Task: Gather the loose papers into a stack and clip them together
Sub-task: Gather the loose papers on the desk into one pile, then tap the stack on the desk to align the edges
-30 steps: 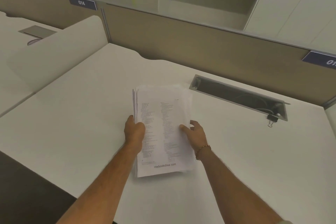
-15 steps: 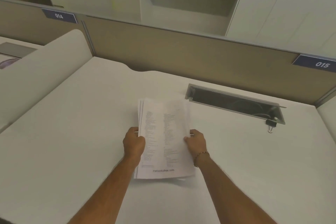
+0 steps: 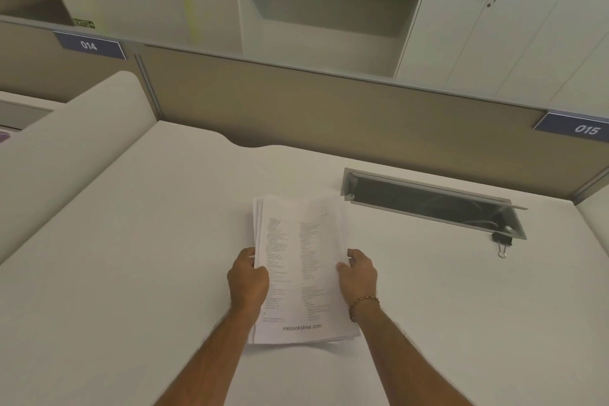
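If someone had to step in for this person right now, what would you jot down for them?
Left hand: gripping the left edge of the paper stack.
Right hand: gripping the stack's right edge.
Stack: gathered, held over the white desk, edges not quite flush on the left.
Binder clip: untouched, lying on the desk to the right, by the near corner of the cable tray.
Done: papers collected.
Left: square the edges, fetch the clip, clamp it on.
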The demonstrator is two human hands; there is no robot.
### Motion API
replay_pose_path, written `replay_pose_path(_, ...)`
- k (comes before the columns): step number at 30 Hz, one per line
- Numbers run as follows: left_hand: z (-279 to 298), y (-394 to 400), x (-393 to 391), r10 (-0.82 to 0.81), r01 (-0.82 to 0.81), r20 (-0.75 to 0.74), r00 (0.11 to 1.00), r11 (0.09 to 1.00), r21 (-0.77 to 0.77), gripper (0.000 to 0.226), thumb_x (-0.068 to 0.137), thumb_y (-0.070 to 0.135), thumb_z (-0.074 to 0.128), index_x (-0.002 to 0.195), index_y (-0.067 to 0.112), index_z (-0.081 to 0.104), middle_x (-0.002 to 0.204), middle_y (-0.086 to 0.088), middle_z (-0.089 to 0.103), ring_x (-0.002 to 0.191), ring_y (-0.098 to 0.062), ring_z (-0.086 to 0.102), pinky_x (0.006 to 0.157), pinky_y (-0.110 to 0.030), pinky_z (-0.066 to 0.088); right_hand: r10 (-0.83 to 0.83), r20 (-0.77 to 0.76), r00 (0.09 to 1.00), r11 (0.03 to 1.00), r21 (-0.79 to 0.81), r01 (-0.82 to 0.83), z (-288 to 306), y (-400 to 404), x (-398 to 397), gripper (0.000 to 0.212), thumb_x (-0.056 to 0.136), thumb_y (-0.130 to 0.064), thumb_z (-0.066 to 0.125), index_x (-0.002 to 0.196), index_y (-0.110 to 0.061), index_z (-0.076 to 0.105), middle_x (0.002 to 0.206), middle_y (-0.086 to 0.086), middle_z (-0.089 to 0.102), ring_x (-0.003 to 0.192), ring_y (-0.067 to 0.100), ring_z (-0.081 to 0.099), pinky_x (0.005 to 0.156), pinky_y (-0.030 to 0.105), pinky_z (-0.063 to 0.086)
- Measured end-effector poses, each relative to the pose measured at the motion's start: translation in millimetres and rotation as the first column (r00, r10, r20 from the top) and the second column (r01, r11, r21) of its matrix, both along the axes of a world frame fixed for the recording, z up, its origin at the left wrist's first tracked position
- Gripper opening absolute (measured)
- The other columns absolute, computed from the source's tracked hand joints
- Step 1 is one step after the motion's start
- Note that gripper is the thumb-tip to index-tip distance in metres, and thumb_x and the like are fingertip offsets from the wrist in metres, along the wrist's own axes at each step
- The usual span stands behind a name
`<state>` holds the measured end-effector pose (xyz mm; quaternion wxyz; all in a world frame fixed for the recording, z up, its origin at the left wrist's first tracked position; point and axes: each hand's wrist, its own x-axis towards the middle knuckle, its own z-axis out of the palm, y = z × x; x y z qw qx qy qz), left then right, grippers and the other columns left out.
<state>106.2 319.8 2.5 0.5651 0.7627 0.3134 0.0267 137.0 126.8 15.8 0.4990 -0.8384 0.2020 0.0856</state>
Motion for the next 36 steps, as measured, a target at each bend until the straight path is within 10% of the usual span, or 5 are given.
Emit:
replay_pose_path(3, -4, 6, 7, -0.041, 0.043, -0.044, 0.998, 0.998, 0.045, 0.035, 0.089, -0.003, 0.053, 0.119, 0.01, 0.065, 0.108, -0.003, 0.071, 0.1, -0.026, 0.07, 0.073, -0.026, 0.056, 0.021, -0.009, 1.0, 0.999, -0.033, -0.022, 0, 4, 4, 0.039, 0.095, -0.005, 0.053, 0.135, -0.005, 0.053, 0.128, 0.013, 0.061, 0.099, 0.021, 0.055, 0.088, 0.025, 0.043)
replay_pose_path(7, -13, 11, 12, -0.083, 0.112, -0.153, 0.985, 0.975, 0.194, 0.058, 0.09, 0.006, 0.064, 0.144, -0.003, 0.046, 0.147, -0.02, 0.046, 0.138, -0.036, 0.044, 0.114, -0.044, 0.041, 0.018, -0.045, 0.999, 0.987, -0.156, -0.025, -7, 11, 4, 0.054, 0.092, -0.014, 0.059, 0.144, -0.01, 0.043, 0.14, 0.017, 0.047, 0.128, 0.032, 0.045, 0.107, 0.042, 0.042)
replay_pose_path(19, -7, 7, 52, -0.054, 0.077, -0.327, 0.944, 0.995, 0.056, 0.053, 0.071, 0.021, 0.062, 0.118, 0.012, 0.04, 0.113, -0.012, 0.062, 0.1, -0.035, 0.065, 0.089, -0.058, 0.056, 0.072, -0.114, 0.991, 0.964, -0.248, -0.099, -4, 33, 13, 0.061, 0.092, -0.019, 0.056, 0.147, -0.012, 0.032, 0.137, 0.013, 0.051, 0.127, 0.035, 0.041, 0.106, 0.048, 0.041)
replay_pose_path(25, -8, 16, 51, -0.055, -0.022, -0.25, 0.967, 0.956, -0.293, 0.06, 0.064, 0.009, 0.067, 0.123, -0.003, 0.057, 0.111, -0.016, 0.069, 0.095, -0.032, 0.069, 0.067, -0.034, 0.059, 0.063, -0.118, 0.991, 0.964, -0.249, -0.091, -4, 32, 14, 0.059, 0.092, -0.017, 0.055, 0.146, -0.011, 0.033, 0.138, 0.013, 0.05, 0.127, 0.035, 0.041, 0.105, 0.049, 0.04)
replay_pose_path(36, 2, 9, 24, -0.107, 0.083, -0.057, 0.993, 0.942, -0.326, 0.044, 0.089, -0.018, 0.051, 0.108, 0.02, 0.061, 0.102, 0.0, 0.069, 0.088, -0.018, 0.067, 0.064, -0.029, 0.054, 0.05, -0.082, 0.995, 0.984, -0.164, -0.063, -11, 19, 3, 0.064, 0.091, -0.019, 0.059, 0.148, -0.01, 0.032, 0.145, 0.009, 0.046, 0.131, 0.032, 0.037, 0.109, 0.046, 0.038)
